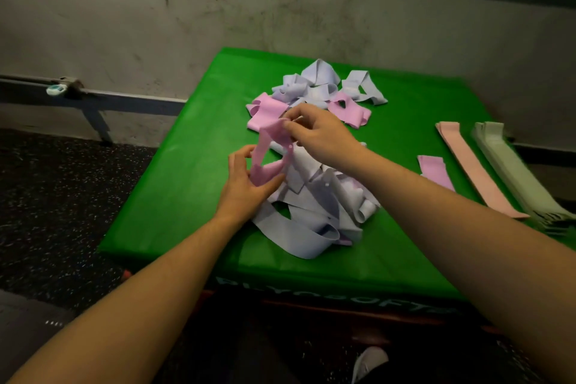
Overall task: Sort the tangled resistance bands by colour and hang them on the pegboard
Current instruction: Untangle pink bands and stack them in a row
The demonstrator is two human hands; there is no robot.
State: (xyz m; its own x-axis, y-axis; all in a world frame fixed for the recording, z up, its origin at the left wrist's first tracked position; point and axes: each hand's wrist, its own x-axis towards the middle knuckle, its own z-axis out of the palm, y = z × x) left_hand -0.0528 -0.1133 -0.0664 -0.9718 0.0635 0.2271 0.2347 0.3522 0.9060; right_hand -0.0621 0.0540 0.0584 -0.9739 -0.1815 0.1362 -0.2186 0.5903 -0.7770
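Head view, one frame. Nearest on the green surface (174, 196): a tangle of lavender bands (311, 212), loops lapping each other, reaching close to the near edge. Left hand (246, 187) sits at the tangle's left side, fingers curled round the lower end of a pink band (268, 150). Right hand (321, 137) is above the heap, pinching the upper end of the same pink band between thumb and fingertips; the band hangs twisted between the two hands.

Handling (judgement): bands look thin, limp and light, likely stretchy and a little clingy, so pulling hard would drag neighbours along. Best hold is a flat stretch near a fold, drawing the loop out slowly while the other hand pins the heap.

Toward the right edge lie sorted flat stacks: a short pink piece (433, 168), a long salmon stack (473, 165), then a pale green stack (514, 171) overhanging the near right corner (could slide off).

Farther back, a second tangle (314, 90) of pink and lavender lies near the far edge.

Open room: left half of the surface is bare green. No pegboard is in view.
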